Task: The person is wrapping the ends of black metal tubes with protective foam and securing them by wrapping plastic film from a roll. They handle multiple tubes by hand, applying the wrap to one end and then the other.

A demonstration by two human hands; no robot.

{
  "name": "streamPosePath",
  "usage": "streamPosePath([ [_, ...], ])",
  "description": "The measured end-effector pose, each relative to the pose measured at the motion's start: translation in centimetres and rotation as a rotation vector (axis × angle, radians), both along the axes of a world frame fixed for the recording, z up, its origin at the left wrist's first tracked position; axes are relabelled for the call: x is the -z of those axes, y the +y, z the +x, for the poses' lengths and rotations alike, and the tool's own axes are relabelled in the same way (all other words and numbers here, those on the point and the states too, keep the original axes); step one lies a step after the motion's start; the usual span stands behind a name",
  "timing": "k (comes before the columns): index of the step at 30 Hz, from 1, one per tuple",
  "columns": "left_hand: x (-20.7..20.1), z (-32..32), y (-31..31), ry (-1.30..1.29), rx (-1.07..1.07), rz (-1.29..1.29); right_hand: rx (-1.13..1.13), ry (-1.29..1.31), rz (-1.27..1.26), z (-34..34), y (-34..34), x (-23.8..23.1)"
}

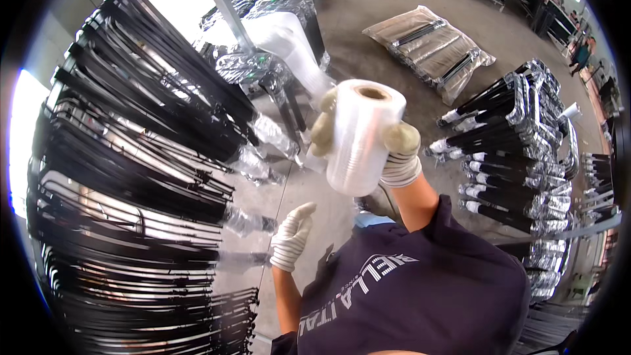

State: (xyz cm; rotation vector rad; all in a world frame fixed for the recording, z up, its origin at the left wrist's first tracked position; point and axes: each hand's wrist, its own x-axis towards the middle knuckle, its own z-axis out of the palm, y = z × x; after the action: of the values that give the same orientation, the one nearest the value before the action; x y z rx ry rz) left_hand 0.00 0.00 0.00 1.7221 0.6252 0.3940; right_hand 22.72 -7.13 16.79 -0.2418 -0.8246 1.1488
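Observation:
My right hand (402, 144), in a pale knitted work glove, grips a large roll of clear stretch film (367, 135). Fingers show on both sides of the roll, and its cardboard core faces up. From the roll a band of film (289, 43) runs up and left to a bundle of black metal frames (246, 66), partly wrapped in film, beside a grey post. Lower down, my left hand (293, 236), gloved too, holds nothing. Its fingers are stretched out and a little apart, near the wrapped ends of the black frames (158, 204) stacked at left.
Film-wrapped black frames (519, 158) stand in a row at right. A flat brown wrapped package (427, 46) lies on the concrete floor ahead. More wrapped stacks (282, 0) stand at the back, and a person (582, 54) is far off at right.

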Motion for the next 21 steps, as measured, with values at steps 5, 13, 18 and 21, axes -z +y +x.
streamPosePath([
  [5, 1.2, 10.1, 4.4, -0.158, -0.097, -0.291, 0.022, 0.057, -0.376, 9.2, 3.4, 5.2],
  [13, 3.7, 23.3, 15.6, -0.07, 0.11, -0.294, 0.185, 0.201, -0.582, 16.9, 6.7, 9.0],
  [18, 15.0, 30.2, 27.1, -0.413, -0.025, -0.021, 0.201, 0.175, -0.675, 19.3, 8.7, 12.4],
  [21, 8.4, 37.2, 30.0, -0.095, -0.136, -0.355, 0.347, 0.224, -0.703, 20.8, 9.1, 12.1],
])
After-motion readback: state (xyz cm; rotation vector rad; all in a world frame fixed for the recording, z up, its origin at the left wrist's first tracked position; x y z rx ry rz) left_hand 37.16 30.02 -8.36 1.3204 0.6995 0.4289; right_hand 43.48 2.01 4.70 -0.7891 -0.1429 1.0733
